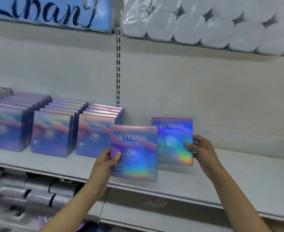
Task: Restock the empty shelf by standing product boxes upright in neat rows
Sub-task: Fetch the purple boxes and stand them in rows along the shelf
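Note:
My left hand (107, 163) grips the lower left edge of a holographic purple-blue SYRINX box (134, 153), held upright in front of the shelf's front edge. My right hand (199, 149) holds the right edge of a second SYRINX box (173, 139), which stands upright over the grey shelf (204, 181), a little behind and to the right of the first. Three rows of the same boxes (54, 128) stand upright on the shelf's left part, several deep.
The shelf's right part is bare grey board. A slotted upright (118, 67) runs down the back wall. Above hang a blue pack with dark lettering (50, 12) and wrapped white paper rolls (213, 25). Dark wrapped goods (20, 195) lie on the lower shelf at left.

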`<state>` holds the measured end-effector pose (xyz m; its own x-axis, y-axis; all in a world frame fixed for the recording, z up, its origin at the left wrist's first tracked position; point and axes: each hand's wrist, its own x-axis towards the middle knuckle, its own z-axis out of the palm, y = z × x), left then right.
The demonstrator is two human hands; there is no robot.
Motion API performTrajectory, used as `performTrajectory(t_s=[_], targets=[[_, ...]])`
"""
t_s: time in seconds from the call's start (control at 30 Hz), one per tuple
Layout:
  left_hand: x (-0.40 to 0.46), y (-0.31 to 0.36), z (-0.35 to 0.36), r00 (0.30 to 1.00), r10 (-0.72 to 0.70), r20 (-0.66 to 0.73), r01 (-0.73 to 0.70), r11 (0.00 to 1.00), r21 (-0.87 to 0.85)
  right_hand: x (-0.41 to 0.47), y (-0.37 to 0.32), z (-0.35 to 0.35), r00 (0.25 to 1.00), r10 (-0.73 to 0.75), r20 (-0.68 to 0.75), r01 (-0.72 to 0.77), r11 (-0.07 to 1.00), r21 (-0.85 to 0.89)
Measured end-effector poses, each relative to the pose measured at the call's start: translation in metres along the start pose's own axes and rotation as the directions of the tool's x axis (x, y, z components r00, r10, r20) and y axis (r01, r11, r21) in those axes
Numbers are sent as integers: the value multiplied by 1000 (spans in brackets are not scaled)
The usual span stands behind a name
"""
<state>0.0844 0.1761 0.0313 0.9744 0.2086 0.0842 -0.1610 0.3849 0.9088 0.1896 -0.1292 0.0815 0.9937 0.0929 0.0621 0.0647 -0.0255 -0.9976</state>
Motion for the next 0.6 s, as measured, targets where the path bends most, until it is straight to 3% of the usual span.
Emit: performTrajectory(t_s=[0.27, 0.5, 0.6], targets=[[-8, 53, -138, 996, -12, -92, 12, 1000, 2, -23, 15, 155, 997, -48, -64, 51, 997, 50], [-18, 87, -218, 989, -34, -147, 34, 999, -7, -26, 19, 259, 989, -102, -108, 106, 994, 29], [-20, 93, -234, 987, -38, -158, 35, 999, -18, -24, 28, 287, 973, -193, -124, 174, 973, -151]])
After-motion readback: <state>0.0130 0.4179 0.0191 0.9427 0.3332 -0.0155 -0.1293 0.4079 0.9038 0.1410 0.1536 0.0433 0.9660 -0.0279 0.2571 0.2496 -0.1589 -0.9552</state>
